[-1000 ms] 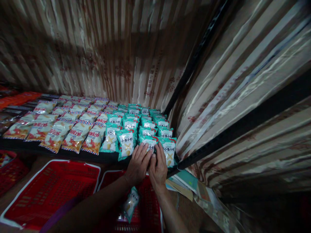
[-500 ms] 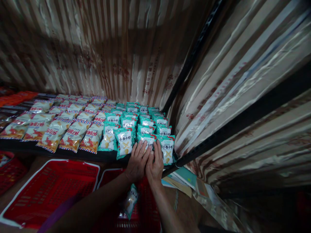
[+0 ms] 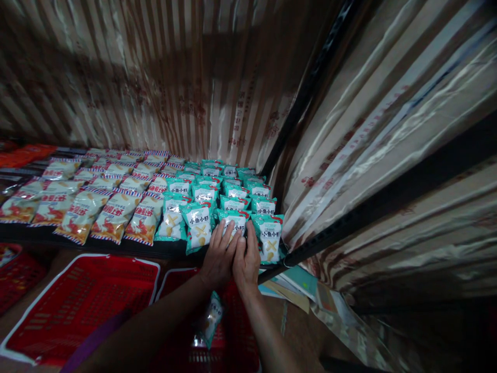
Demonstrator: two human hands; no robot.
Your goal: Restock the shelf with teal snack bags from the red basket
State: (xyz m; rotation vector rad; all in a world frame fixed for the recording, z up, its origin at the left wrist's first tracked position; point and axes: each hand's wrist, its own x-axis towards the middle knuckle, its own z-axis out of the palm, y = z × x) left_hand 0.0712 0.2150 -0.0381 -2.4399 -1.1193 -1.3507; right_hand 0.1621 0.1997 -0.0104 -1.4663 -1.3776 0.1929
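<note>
Both hands rest at the front of a shelf lined with teal-and-white snack bags. My left hand (image 3: 218,257) lies with fingers stretched over the front of one teal snack bag (image 3: 234,219), covering its lower part. Close beside it, my right hand (image 3: 247,262) has its fingers extended along that bag's right side. Another teal bag (image 3: 271,237) stands just right of my right hand, and one more (image 3: 199,226) leans left of my left hand. Several further rows of teal bags fill the shelf behind. Neither hand has its fingers wrapped round a bag.
White-and-orange snack bags (image 3: 79,213) fill the shelf to the left. Below stand a red basket (image 3: 149,260) and another under my forearms, where a teal bag (image 3: 213,318) lies. A dark shelf post (image 3: 289,127) and striped sheeting (image 3: 166,103) border the shelf.
My hands stay on the same teal bag with almost no movement. The view has shifted slightly, and the bags on the right appear a little nearer.
</note>
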